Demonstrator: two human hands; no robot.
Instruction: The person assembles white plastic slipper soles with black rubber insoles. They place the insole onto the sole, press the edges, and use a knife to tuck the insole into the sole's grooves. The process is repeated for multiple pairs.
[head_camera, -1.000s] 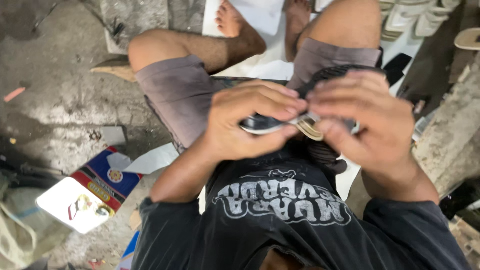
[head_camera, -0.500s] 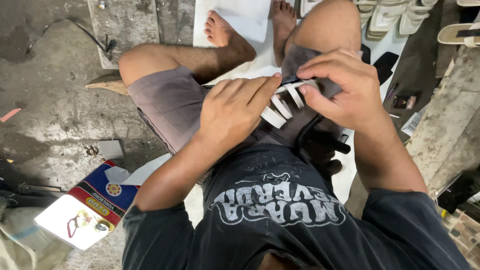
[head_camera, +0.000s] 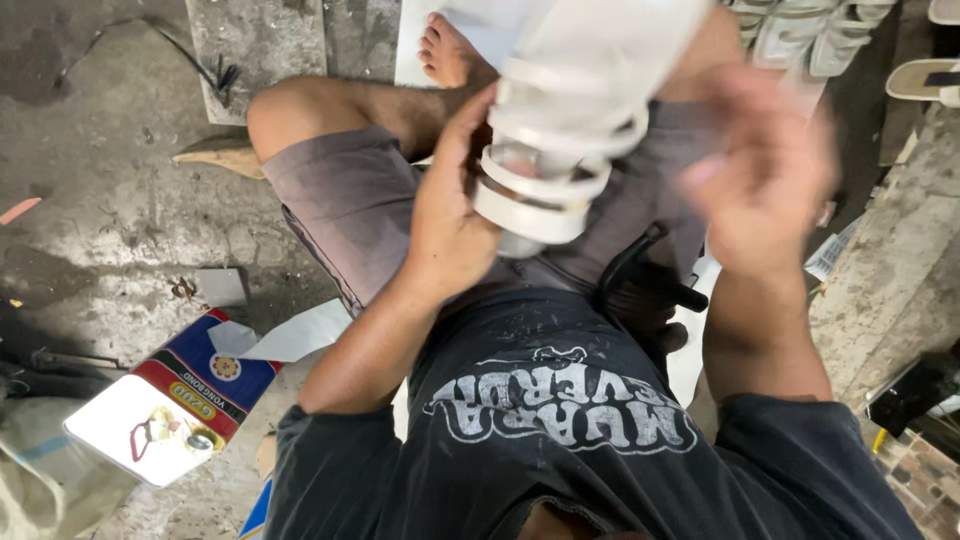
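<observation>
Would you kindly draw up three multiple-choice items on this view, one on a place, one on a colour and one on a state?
1. Where does the open tin lie?
A. On the person's lap
B. On the floor by the person's left side
C. On the stone ledge at the right

2. What colour is the strapped sandal?
A. White
B. Red
C. Black

3. How does the left hand stand to the sandal?
A. Well clear of it
B. Flat on the floor
C. Against its strap end, gripping it

Answers:
1 B, the tin sits on the concrete at lower left, beside the left arm.
2 A, its sole and straps show white.
3 C, the palm and fingers close about the straps; the right hand is blurred beside it.
</observation>
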